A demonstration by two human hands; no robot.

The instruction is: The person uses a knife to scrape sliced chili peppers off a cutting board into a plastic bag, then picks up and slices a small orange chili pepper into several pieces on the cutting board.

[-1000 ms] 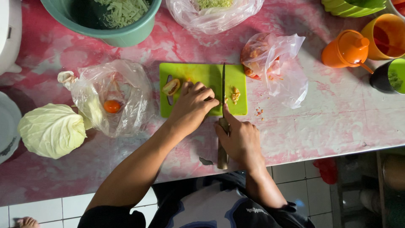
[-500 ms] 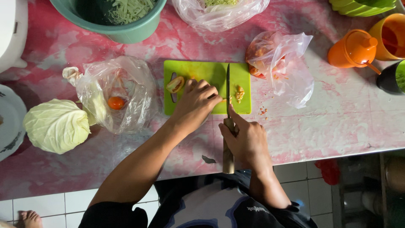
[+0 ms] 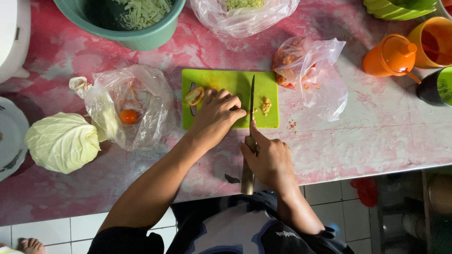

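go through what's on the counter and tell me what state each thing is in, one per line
left hand: pressed flat on the cutting board, covering what it holds down
right hand: closed on the knife handle
knife: blade edge down on the board
cutting board: flat, with a cut piece and small bits on it
cabbage: whole
clear bag: open, a tomato inside
green basin: holds shredded vegetable
orange jug lid: off, lying beside the jug
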